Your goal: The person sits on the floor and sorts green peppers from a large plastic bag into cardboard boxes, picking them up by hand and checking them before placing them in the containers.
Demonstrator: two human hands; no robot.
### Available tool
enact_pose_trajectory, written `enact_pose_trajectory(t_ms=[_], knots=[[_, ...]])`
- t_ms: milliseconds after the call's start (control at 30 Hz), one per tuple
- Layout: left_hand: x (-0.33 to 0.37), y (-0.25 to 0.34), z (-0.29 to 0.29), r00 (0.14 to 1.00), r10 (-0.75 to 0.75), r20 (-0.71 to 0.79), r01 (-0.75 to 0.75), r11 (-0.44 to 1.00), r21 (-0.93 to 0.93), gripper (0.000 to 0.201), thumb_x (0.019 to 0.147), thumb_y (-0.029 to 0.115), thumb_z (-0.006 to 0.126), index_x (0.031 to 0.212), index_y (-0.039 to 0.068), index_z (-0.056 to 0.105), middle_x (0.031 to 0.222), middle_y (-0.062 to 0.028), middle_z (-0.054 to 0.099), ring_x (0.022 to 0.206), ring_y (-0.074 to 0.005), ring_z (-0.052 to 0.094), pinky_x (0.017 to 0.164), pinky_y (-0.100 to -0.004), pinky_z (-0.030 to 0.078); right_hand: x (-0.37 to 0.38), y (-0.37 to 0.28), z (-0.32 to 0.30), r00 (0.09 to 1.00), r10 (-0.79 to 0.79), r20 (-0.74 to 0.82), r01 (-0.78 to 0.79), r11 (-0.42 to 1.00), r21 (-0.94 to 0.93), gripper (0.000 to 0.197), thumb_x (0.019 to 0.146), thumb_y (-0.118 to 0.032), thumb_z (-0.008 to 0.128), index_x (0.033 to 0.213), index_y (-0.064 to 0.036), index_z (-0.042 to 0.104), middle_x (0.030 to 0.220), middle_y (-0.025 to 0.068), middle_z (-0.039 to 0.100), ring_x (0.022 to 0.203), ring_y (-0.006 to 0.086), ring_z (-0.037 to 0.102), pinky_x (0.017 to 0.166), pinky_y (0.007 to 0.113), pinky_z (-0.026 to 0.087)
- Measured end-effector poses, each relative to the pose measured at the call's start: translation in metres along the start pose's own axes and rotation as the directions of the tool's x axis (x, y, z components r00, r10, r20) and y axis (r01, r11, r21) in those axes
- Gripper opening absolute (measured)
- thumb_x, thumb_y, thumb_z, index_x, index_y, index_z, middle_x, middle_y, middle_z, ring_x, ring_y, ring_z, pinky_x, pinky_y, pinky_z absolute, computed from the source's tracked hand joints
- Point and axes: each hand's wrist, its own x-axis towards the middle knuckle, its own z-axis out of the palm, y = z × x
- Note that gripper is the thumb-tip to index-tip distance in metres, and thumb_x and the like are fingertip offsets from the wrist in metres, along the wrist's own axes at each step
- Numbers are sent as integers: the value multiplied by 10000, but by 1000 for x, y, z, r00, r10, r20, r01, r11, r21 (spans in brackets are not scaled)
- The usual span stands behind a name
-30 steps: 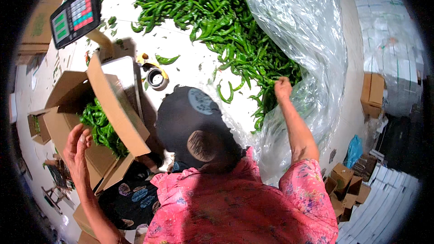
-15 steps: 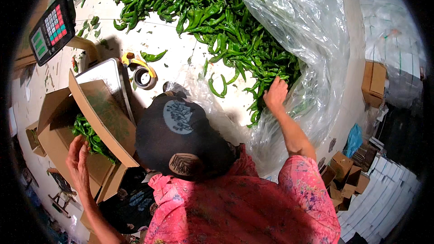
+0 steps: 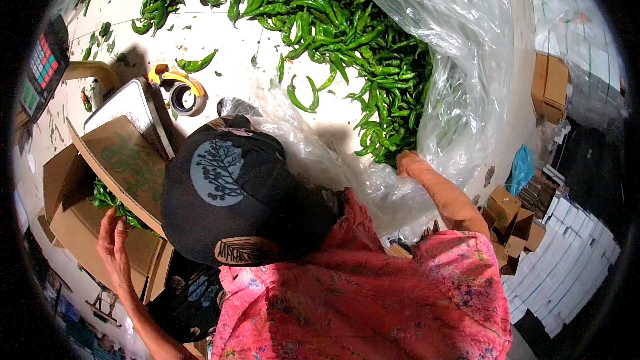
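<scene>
My left hand (image 3: 115, 230) reaches over the edge of an open cardboard box (image 3: 83, 227). Its fingers are slightly bent and apart, touching the green peppers (image 3: 110, 199) inside; a raised flap hides some of these. Far to the right, my right hand (image 3: 413, 164) is closed at the near end of a large heap of long green peppers (image 3: 373, 60). Its fingertips are turned down and hidden, so what they hold cannot be made out. Clear plastic sheeting (image 3: 460, 60) lies along the heap and beside that hand.
A white-topped scale (image 3: 130, 112) with a keypad display (image 3: 43, 70) stands behind the box. Near it lie a yellow tape dispenser (image 3: 177, 90) and a single pepper (image 3: 197, 62). A dark cap (image 3: 233, 193) blocks the middle. Small cardboard boxes (image 3: 510, 227) are stacked right.
My right hand has moved toward me, from the heap's right side to its near end, and its fingers have closed. My left hand stays at the box. The view has shifted.
</scene>
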Motion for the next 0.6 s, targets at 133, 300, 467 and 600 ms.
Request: enact_pose_trajectory(t_ms=[133,300,467,600], knots=[[2,6,9,1000,7,-6,-7,1000,-10,463,984,277,587,1357,11,522,1218,-125,611,1098,-198,596,926,-342,495,25,50,63,926,56,373,-67,998,19,441,728,-411,676,1063,-128,723,1191,116,666,1160,340,574,982,401,453],[3,-3,9,1000,-18,23,18,1000,2,464,984,276,588,1351,0,522,1204,-124,619,1088,-201,599,916,-348,506,3,-4,30,769,632,95,-229,133,964,618,766,-500,696,1216,-82,637,1262,108,628,1191,296,545,1042,399,383],[14,-6,9,998,2,57,-2,1000,-3,459,987,276,584,1347,-2,525,1185,-128,629,1081,-202,604,910,-347,509,37,-25,21,608,772,-188,343,-42,938,808,770,-433,787,1389,-18,474,1406,145,497,1260,270,468,1075,372,350],[8,5,12,997,15,82,-16,1000,9,450,987,270,584,1342,-1,527,1155,-109,632,1038,-183,601,903,-334,504,28,-58,-76,778,618,-118,519,-524,675,771,789,-513,747,1357,-47,516,1328,125,558,1174,269,528,1004,378,412]])
